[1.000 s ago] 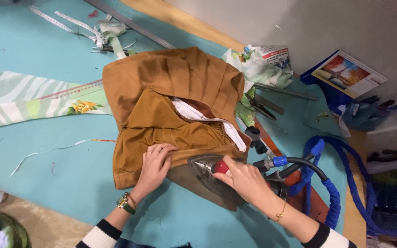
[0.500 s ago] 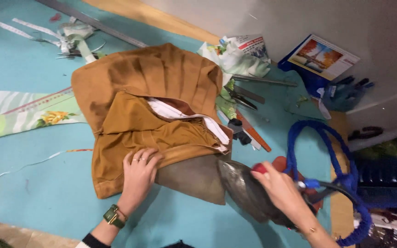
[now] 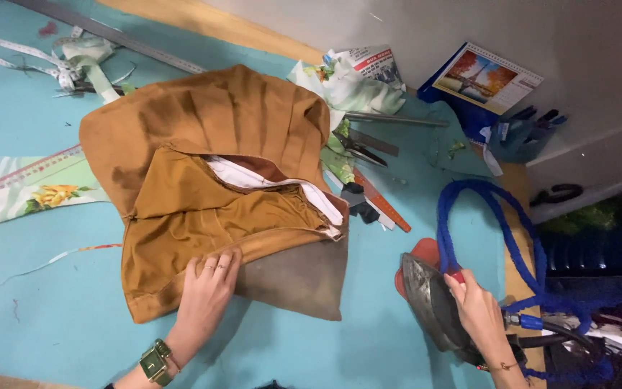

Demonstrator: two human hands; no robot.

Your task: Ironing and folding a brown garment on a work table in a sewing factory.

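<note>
Hands — left (image 3: 206, 288) stays on garment (image 3: 210, 194) | right (image 3: 478, 306) pulled iron (image 3: 437, 306) off — aside

At the upper left of the frame I see a long metal ruler (image 3: 109, 32) and a tangle of measuring tape (image 3: 66, 65) on the turquoise table (image 3: 52, 302). A floral fabric strip (image 3: 30, 194) lies at the left edge. Upper right, I make out a desk calendar (image 3: 487, 78), crumpled printed cloth (image 3: 347, 90), scissors (image 3: 365, 148) and an orange ruler (image 3: 383, 205) just below them.
</note>
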